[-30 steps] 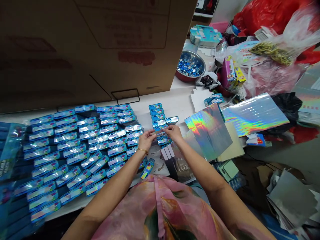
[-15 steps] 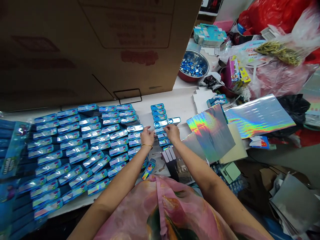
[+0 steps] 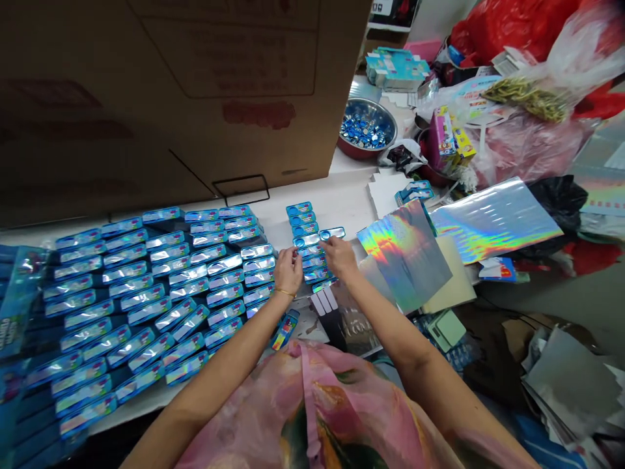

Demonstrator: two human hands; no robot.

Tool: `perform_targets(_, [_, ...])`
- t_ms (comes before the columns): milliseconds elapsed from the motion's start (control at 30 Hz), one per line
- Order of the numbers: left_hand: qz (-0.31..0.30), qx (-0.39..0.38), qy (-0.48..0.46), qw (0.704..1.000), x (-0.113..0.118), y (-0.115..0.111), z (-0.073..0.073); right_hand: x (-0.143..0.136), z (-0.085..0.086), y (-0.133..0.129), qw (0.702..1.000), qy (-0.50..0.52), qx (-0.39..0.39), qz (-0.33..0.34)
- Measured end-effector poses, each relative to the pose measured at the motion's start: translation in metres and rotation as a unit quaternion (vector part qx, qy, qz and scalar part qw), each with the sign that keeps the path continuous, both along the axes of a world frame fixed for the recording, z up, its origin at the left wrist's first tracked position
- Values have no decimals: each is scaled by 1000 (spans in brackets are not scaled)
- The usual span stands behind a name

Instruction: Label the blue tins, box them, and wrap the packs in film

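My left hand (image 3: 289, 268), with a thin bracelet at the wrist, is closed with its fingertips pinched together beside a short column of small blue boxes (image 3: 303, 218). What it pinches is too small to make out. My right hand (image 3: 340, 258) also has its fingers pressed together, at the lower left end of a single blue box (image 3: 334, 232) lying right of the column. Whether it grips that box or some small piece is hidden. The boxes have shiny faces; those in the upper column show a round mark at the left end.
Many shiny blue boxes (image 3: 190, 272) stand in rows at the left. A large cardboard carton (image 3: 170, 98) rises behind. A metal bowl (image 3: 390, 130) holds small blue and silver pieces. Holographic sheets (image 3: 415, 260) lie at the right, near plastic bags (image 3: 537, 137). Another box (image 3: 286, 329) lies near the front edge.
My left hand has turned more upright, and its fingers have drawn together near the column. My right hand stays by the single box. The whole view has shifted slightly.
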State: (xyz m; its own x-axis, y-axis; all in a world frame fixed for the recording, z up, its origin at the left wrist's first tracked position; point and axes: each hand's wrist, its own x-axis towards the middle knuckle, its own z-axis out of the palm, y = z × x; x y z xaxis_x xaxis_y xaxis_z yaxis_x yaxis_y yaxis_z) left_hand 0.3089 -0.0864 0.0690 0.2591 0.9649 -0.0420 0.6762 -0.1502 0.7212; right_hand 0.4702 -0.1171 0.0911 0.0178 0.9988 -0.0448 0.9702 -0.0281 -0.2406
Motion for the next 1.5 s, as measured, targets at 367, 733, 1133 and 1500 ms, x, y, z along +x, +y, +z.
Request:
perform_targets(367, [-271,-10,130,954,22,-55,12,30,2,-75,993,22,-74,93])
perform_targets(733, [-170,-68,-6,983,5,-17,25,11,22,-35,983,23,102,152])
perform_targets(1133, [-60,-217,-140,964,-1,-9,6,9,-9,-47,959,-6,156,236])
perform_targets(1500, [-22,-286,-234,929,1,-3,12,-9,-3,-30,978,58,129,150])
